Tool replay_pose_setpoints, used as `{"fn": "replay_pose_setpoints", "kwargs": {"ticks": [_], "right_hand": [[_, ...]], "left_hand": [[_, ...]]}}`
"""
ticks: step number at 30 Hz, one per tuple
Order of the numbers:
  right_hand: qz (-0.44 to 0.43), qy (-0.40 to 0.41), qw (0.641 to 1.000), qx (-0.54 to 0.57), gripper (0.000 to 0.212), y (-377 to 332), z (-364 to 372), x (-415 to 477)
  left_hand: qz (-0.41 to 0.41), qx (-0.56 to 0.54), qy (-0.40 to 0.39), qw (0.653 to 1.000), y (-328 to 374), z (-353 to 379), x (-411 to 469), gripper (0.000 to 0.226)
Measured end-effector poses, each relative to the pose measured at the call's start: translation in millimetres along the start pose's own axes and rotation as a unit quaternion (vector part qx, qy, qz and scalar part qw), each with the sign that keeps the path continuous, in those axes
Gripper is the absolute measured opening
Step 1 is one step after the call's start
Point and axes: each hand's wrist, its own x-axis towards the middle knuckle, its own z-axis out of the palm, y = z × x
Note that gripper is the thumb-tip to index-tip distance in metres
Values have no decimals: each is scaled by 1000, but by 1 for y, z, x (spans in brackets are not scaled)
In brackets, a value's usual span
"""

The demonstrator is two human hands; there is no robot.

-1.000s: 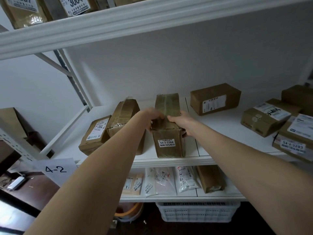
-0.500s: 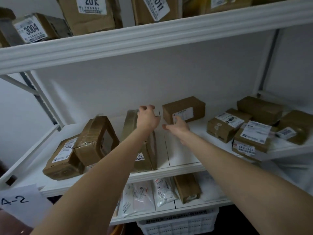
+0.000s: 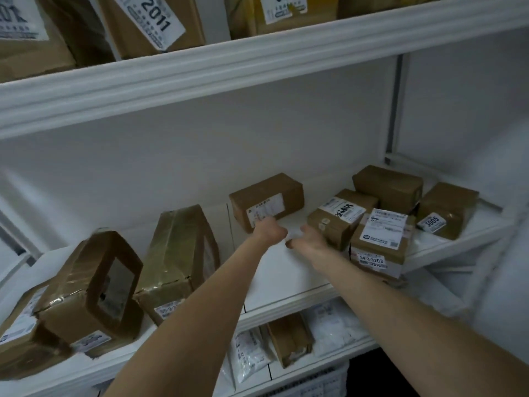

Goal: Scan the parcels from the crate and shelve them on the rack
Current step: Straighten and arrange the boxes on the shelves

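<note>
Both the left hand [image 3: 270, 232] and right hand [image 3: 310, 242] hover near a parcel [image 3: 266, 200].

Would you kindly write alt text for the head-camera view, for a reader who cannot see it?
Both bare hands reach over a white rack's middle shelf: the left hand at a labelled brown parcel, the right hand beside a marker-scrawled parcel. Other parcels lie on both sides.

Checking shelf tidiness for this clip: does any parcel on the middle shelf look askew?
Yes. At the left, a heavily taped box leans tilted on the labelled parcel beside it. At the right, the parcel marked 54-2-3203 seems to overhang the shelf front.
</note>
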Motion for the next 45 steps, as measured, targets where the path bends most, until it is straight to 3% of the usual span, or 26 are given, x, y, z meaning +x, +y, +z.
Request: {"fn": "replay_pose_setpoints", "kwargs": {"ticks": [6,9,15,20,21,27,31,41,45], "right_hand": [[-30,121,991,-49,40,-5,-40,38],[-10,167,986,-13,45,-8,-64,59],[67,156,985,38,66,0,-85,87],[116,195,974,30,56,6,-96,100],[118,189,974,35,50,7,-95,101],[118,137,983,-36,45,6,-74,102],[91,51,991,-87,45,-5,-52,84],[23,-121,992,-7,38,-17,18,36],[6,-145,989,-12,37,-22,34,30]], "left_hand": [[42,-75,-38,996,37,26,38,57],[57,-121,-59,989,44,39,67,67],[76,-152,-113,979,49,79,131,75],[61,-135,-158,976,71,55,95,30],[55,-127,-162,977,72,57,96,25],[-24,-75,-150,986,58,44,81,47],[-114,-73,-135,982,30,18,57,54],[-202,-23,-87,975,-31,-23,-9,33],[-214,-5,-80,974,-41,-29,-16,44]]}}
